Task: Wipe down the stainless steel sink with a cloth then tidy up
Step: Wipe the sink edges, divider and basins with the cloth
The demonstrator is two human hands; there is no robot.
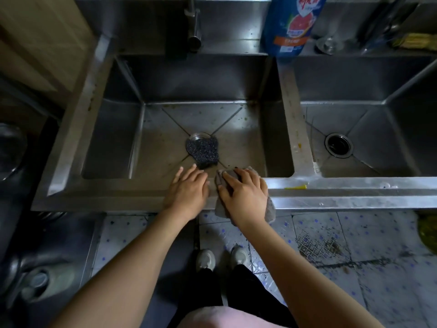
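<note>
With the right hand pressed flat on the cloth at the sink front rim, 6 o'clock of the scourer, and the left hand flat and apparently empty, wipe along the rim with even pressure.

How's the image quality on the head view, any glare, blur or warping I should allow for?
Head view: dim overall, left side nearly black; mild glare on the sink's front rim; wide-angle bending at the edges; detergent bottle soft; both hands sharp, right hand on the cloth.
</note>
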